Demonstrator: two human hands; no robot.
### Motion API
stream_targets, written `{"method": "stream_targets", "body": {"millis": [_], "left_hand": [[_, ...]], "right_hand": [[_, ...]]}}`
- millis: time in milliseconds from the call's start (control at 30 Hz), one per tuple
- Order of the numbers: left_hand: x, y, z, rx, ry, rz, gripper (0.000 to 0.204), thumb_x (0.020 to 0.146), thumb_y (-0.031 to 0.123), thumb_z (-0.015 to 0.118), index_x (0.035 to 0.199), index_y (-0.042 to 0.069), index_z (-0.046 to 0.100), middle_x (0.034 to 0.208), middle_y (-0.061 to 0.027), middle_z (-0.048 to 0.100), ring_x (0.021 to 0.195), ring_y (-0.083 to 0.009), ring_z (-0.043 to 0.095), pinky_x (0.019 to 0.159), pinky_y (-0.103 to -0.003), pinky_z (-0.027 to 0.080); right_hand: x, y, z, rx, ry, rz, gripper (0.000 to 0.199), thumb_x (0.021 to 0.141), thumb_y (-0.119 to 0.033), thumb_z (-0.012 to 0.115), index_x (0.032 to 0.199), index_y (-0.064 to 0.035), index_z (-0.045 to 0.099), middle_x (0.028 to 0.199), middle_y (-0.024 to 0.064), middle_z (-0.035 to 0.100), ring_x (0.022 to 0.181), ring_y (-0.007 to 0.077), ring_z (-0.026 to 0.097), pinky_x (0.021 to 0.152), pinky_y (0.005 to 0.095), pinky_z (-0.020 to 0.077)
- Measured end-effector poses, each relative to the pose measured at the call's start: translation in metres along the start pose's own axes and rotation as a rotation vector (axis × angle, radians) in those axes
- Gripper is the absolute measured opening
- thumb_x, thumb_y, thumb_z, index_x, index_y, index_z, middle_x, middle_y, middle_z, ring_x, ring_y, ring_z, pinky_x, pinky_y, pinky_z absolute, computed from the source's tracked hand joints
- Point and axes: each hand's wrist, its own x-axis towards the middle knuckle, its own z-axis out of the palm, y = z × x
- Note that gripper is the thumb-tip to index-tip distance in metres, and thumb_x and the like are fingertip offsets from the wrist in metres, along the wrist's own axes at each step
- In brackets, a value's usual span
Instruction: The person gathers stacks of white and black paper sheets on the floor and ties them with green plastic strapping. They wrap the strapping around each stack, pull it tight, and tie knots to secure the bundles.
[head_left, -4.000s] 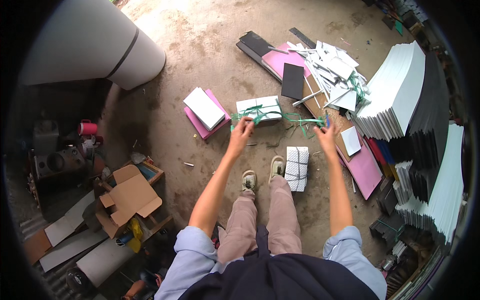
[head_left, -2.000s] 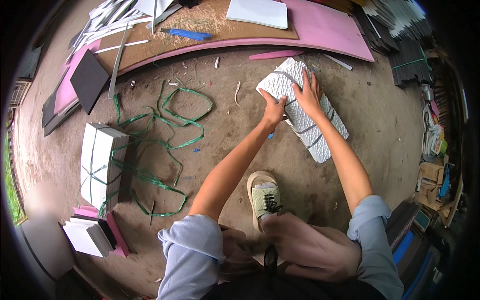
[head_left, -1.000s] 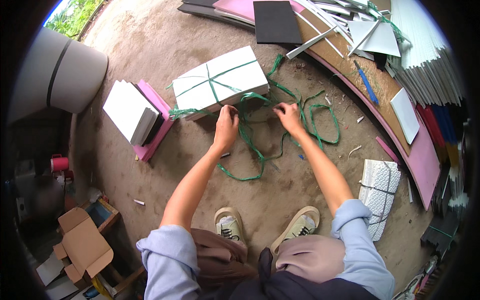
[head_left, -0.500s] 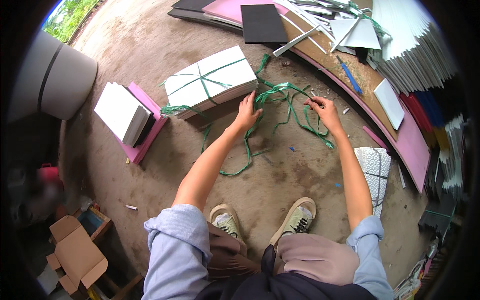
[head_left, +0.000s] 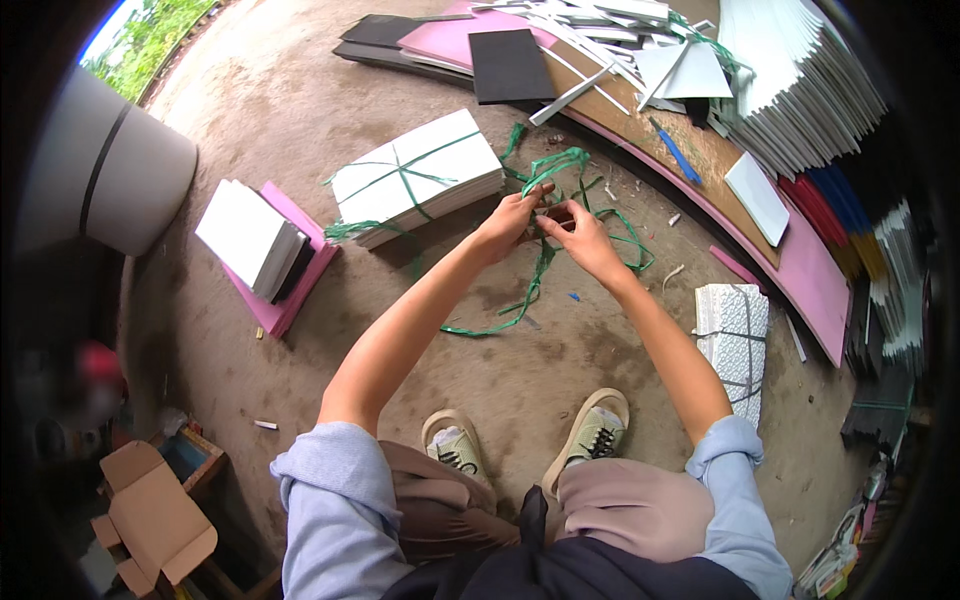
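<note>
Green twine [head_left: 561, 157]: just above the centre of the frame, at the fingertips of both hands; one part loops up and to the right above the fingers, another hangs below them and curves leftward along the floor [head_left: 380, 340].
Left hand [head_left: 508, 222]: fingers bent, thumb and forefinger closed on the twine.
Right hand [head_left: 582, 236]: thumb and fingers bent and close together, tips meeting the left hand's at the twine; whether they pinch a strand is too small to tell.
White bundle [head_left: 415, 168]: upper left of centre, just beyond the left hand, green strands crossed over its top.
White stack [head_left: 250, 235]: left of the bundle, resting on pink sheets [head_left: 312, 283].
Textured bundle [head_left: 731, 345]: right of the frame, dark straps around it.
Blue tool [head_left: 677, 153]: upper right, on a brown board [head_left: 720, 190].
</note>
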Motion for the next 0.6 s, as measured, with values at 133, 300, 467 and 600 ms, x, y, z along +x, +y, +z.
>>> {"method": "stream_targets", "body": {"millis": [133,300,467,600], "left_hand": [[-0.017,0.018,-0.011,-0.025,0.146,0.005,0.039,0.093,0.03,0.032,0.119,0.002,0.04,0.109,-0.0112,0.05,0.092,-0.0162,0.051,0.077,-0.03,0.045],[-0.06,0.045,-0.131,-0.815,-0.154,0.143,0.019,0.088,0.011,0.033,0.074,0.008,0.046,0.06,0.0006,0.042,0.048,-0.0088,0.038,0.041,-0.022,0.034],[-0.093,0.069,-0.161,-0.883,0.214,0.26,0.026,0.088,0.014,0.034,0.062,0.012,0.034,0.051,0.0031,0.025,0.042,-0.0075,0.021,0.038,-0.022,0.018],[-0.122,0.077,-0.203,-0.936,0.605,0.495,0.035,0.087,0.014,0.035,0.052,0.012,0.028,0.048,0.002,0.023,0.04,-0.0082,0.021,0.037,-0.022,0.019]], "right_hand": [[0.014,-0.019,-0.004,-0.17,-0.112,-0.013,0.035,0.078,-0.024,0.059,0.103,0.0004,0.053,0.092,0.0087,0.062,0.082,0.0183,0.059,0.068,0.0305,0.046],[0.039,-0.053,-0.039,1.216,0.015,0.244,0.018,0.08,-0.009,0.045,0.091,0.0037,0.049,0.09,0.015,0.061,0.082,0.0218,0.057,0.067,0.0326,0.0472],[0.062,0.002,-0.169,1.494,0.245,0.028,0.016,0.076,-0.017,0.039,0.066,-0.0046,0.04,0.059,0.0091,0.043,0.055,0.0199,0.042,0.057,0.0326,0.0433],[0.052,0.019,-0.229,1.195,0.632,0.002,0.028,0.075,-0.021,0.043,0.053,-0.0118,0.028,0.046,0.0,0.021,0.04,0.0105,0.021,0.039,0.0251,0.0211]]}}
